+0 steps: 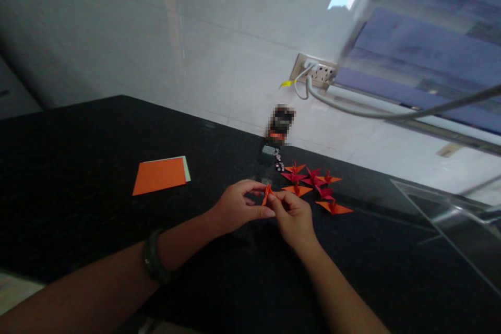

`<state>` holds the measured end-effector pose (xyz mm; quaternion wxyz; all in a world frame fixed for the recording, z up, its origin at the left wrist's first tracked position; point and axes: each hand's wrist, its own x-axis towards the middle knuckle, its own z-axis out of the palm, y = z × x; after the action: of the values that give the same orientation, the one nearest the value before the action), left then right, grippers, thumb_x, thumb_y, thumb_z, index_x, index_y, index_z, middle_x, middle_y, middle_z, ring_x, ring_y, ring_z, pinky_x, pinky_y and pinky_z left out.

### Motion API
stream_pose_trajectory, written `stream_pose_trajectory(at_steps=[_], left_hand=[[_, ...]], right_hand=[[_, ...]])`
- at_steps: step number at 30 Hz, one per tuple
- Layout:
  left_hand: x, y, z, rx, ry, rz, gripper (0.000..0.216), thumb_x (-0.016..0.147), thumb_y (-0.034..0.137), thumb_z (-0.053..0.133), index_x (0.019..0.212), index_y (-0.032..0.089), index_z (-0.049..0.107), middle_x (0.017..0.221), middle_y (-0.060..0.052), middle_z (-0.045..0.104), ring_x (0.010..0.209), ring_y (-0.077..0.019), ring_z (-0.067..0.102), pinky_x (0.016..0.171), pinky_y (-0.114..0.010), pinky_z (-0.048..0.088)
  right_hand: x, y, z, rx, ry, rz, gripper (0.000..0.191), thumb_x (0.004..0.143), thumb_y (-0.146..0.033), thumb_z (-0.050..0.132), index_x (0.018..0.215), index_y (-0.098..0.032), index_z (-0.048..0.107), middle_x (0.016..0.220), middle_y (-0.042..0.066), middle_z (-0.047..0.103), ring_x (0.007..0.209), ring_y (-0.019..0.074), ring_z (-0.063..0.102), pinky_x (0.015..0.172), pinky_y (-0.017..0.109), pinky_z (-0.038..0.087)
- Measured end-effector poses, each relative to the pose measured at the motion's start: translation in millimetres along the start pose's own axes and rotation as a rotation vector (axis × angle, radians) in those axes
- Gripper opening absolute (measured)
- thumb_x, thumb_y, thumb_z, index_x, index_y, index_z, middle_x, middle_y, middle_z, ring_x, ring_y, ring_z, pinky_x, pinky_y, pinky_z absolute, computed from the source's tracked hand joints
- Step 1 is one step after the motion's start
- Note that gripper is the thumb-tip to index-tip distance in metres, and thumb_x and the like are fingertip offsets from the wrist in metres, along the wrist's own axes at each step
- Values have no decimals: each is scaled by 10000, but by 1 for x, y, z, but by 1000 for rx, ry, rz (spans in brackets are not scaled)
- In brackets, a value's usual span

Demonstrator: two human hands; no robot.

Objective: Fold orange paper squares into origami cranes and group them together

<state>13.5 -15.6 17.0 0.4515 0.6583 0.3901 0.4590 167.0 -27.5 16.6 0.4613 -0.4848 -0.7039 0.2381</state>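
A small folded piece of orange paper [266, 194] is held up between my two hands over the dark counter. My right hand [294, 215] pinches it with thumb and forefinger. Curved around its left side is my left hand [239, 205], fingertips at its upper edge and thumb below, close to the right thumb. The paper's exact folds are too small to make out. Just beyond my right hand lies a group of several folded paper cranes, some orange [334, 207], some red [313, 177].
A stack of square paper [160, 176], orange on top, lies on the black counter [78, 167] at left. A phone-like, blurred-out object [280, 125] leans against the wall. A wall socket [313, 70] has a grey cable [364, 114]. A sink [457, 224] is at right.
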Motion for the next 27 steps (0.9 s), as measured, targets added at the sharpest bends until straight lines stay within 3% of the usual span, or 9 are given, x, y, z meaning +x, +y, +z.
stream_pose_trajectory(at_steps=[6, 14, 19, 23, 27], left_hand=[[3, 0, -1, -20, -8, -65, 308, 763, 383, 513, 897, 137, 642, 847, -64, 662, 784, -164, 602, 696, -280, 486], [4, 3, -1, -353, -48, -269, 365, 721, 447, 550, 839, 116, 646, 823, -80, 647, 774, -171, 591, 621, -272, 483], [4, 2, -1, -476, -49, -309, 363, 721, 448, 548, 829, 115, 642, 787, -77, 636, 746, -161, 583, 599, -263, 477], [3, 3, 0, -398, -51, -281, 297, 704, 397, 582, 793, 119, 636, 748, -54, 625, 723, -150, 573, 605, -263, 472], [2, 5, -1, -234, -70, -213, 287, 725, 396, 557, 776, 125, 637, 739, -43, 622, 717, -144, 563, 624, -261, 468]], right_hand=[[2, -1, 0, 65, -7, 71, 178, 791, -307, 508, 736, -163, 599, 622, 3, 581, 546, 112, 522, 522, 220, 409], [3, -1, -1, 196, -56, 110, 158, 800, -309, 491, 742, -171, 542, 615, -11, 548, 532, 106, 502, 503, 213, 400], [3, -4, -2, 270, -70, 139, 155, 795, -303, 488, 721, -173, 528, 609, -17, 534, 531, 104, 497, 509, 215, 399], [4, -4, -2, 297, -73, 176, 169, 803, -292, 458, 695, -171, 506, 565, -25, 511, 509, 101, 483, 506, 217, 389], [3, -1, -2, 154, -56, 83, 166, 800, -296, 471, 706, -171, 528, 586, -19, 523, 535, 106, 481, 521, 216, 381]])
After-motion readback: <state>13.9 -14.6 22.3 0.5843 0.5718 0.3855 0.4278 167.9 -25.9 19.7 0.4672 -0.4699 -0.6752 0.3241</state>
